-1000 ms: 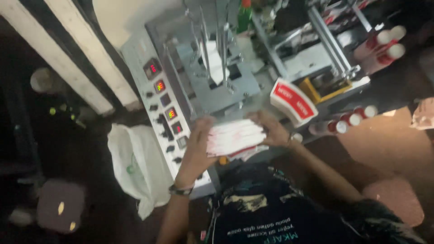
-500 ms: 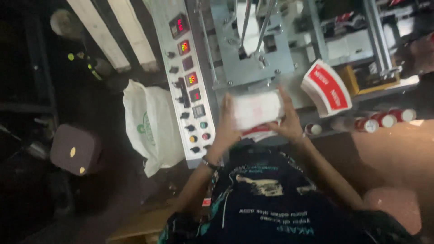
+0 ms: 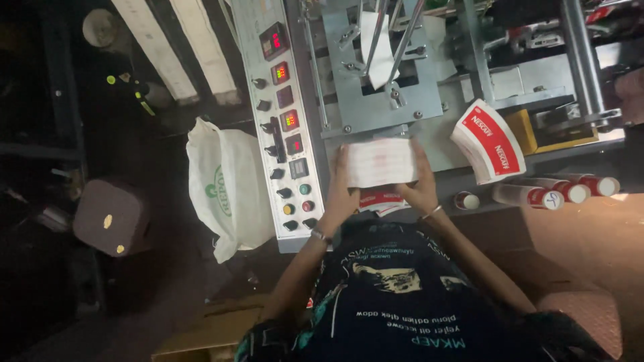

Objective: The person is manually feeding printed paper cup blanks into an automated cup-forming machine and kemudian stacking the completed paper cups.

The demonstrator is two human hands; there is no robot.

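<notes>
we see two hands and one stack of white paper blanks (image 3: pixel 380 162) between them. the left hand (image 3: pixel 339 194) grips the left end of the stack, and the right hand (image 3: pixel 419 186) grips the right end, so both hands are closed on it with fingers wrapped at the edges. the stack lies just in front of the grey metal machine frame (image 3: pixel 376 100), and its long axis runs from left to right, parallel to the front edge of the frame; the broad white face looks up to the camera. under the stack, near the body, we can see a few red and white printed blanks (image 3: pixel 379 199); the exact number we cannot tell.

to the left of the stack stands one control panel (image 3: pixel 285 121) with four red number displays and a column of knobs and buttons. further left of the panel lies one white plastic bag (image 3: pixel 225 184). to the right of the stack leans one fan of red printed cup blanks (image 3: pixel 488 141), and below it lie about four rolled paper tubes (image 3: pixel 557 191) with red ends.
</notes>
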